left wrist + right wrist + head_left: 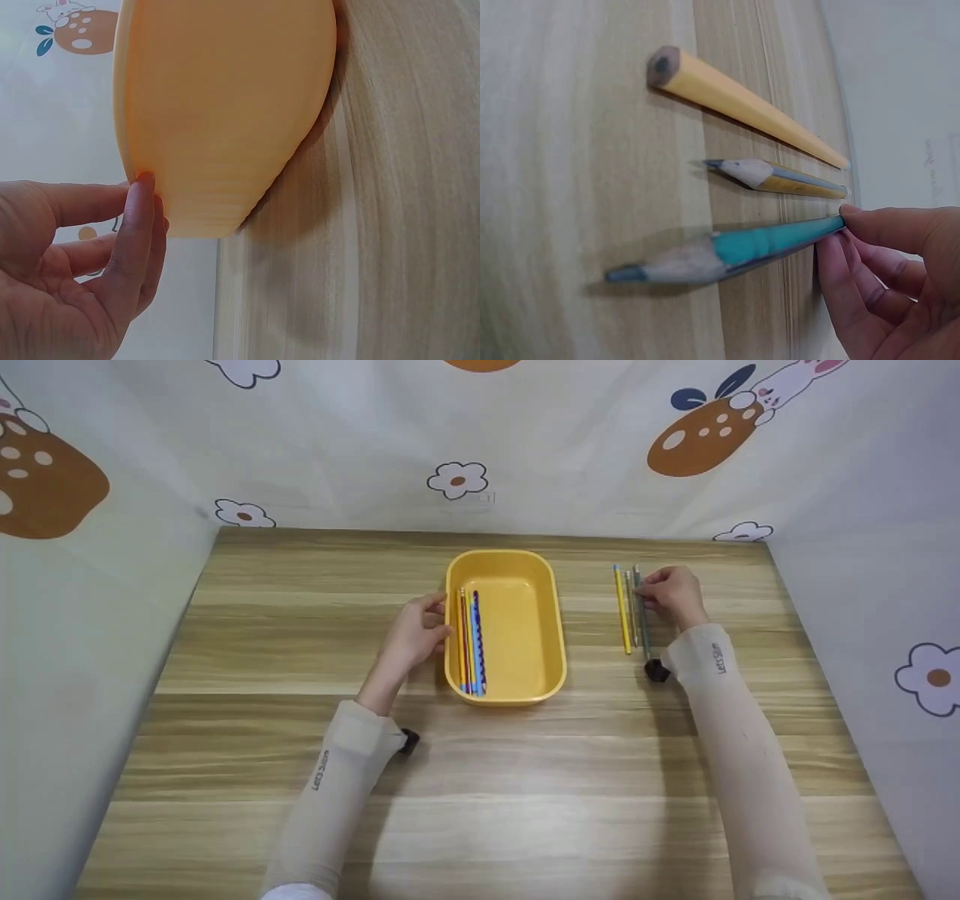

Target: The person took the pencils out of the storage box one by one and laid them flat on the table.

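Note:
A yellow plastic bin stands mid-table with several pencils lying lengthwise along its left side. My left hand pinches the bin's left rim; in the left wrist view its fingertips lie against the outer wall at the edge. To the right of the bin, my right hand pinches a dark green pencil between thumb and fingers near its far end. The pencil's sharpened tip points toward the near side. Beside it lie a thin gold-and-grey pencil and a yellow pencil with a flat, unsharpened end.
The wood-grain table meets patterned white curtains at the back and sides. Small black devices sit at both wrists, over light sleeves.

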The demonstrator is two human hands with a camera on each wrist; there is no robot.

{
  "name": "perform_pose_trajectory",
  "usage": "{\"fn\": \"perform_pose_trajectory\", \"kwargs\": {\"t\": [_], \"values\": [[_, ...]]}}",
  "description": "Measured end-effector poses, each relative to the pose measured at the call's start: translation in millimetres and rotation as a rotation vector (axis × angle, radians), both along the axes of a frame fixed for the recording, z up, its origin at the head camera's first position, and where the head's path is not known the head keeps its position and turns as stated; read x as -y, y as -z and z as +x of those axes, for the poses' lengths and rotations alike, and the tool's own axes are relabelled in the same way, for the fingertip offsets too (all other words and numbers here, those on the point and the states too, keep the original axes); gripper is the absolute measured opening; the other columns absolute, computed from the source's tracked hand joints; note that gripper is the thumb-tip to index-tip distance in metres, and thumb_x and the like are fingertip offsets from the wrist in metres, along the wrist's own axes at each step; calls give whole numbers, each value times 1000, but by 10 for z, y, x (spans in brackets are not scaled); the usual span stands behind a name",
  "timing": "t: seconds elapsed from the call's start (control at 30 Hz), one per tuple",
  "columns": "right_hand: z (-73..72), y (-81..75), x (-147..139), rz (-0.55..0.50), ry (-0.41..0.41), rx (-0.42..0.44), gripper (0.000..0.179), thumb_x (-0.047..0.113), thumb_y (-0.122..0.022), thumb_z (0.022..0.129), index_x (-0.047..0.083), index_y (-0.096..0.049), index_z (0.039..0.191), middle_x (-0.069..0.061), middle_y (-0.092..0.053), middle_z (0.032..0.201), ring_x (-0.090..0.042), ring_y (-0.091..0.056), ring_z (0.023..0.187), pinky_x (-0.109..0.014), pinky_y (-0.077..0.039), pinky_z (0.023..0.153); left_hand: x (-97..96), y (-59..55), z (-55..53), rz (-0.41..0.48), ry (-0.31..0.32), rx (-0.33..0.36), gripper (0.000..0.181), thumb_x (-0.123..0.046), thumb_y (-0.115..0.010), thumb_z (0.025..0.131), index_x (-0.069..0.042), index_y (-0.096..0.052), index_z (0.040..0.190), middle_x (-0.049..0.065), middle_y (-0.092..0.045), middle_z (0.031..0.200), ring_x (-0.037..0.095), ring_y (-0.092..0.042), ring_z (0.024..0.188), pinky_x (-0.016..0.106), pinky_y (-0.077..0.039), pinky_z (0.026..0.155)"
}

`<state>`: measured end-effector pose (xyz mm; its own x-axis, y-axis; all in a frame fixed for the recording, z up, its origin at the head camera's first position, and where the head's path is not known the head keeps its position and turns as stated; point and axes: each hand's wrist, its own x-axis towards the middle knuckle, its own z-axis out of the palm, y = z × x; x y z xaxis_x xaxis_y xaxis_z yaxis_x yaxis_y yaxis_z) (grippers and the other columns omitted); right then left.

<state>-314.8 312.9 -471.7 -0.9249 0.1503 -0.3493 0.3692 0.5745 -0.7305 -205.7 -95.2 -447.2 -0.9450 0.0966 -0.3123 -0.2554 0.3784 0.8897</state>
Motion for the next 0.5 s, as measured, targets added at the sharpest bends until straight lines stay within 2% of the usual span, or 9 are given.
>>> {"fn": "perform_pose_trajectory", "kwargs": {"t": [0.27,0.5], "values": [[11,8,16,57,-13,-47,17,8,-71,90,-3,-64,101,2,-59,79,-5,-62,67,-18,-58,62,5,1,4,-5,6,-8,61,1,-58,96,-6,-37,153,15,-52,140,28,-63,120,32,-62,83],[21,17,21,37,14,-42,19,7,-72,89,-3,-65,103,1,-60,84,-5,-61,68,-17,-57,63,1,0,2,9,11,-25,61,3,-59,95,-4,-38,152,17,-55,136,30,-65,116,33,-63,79]]}}
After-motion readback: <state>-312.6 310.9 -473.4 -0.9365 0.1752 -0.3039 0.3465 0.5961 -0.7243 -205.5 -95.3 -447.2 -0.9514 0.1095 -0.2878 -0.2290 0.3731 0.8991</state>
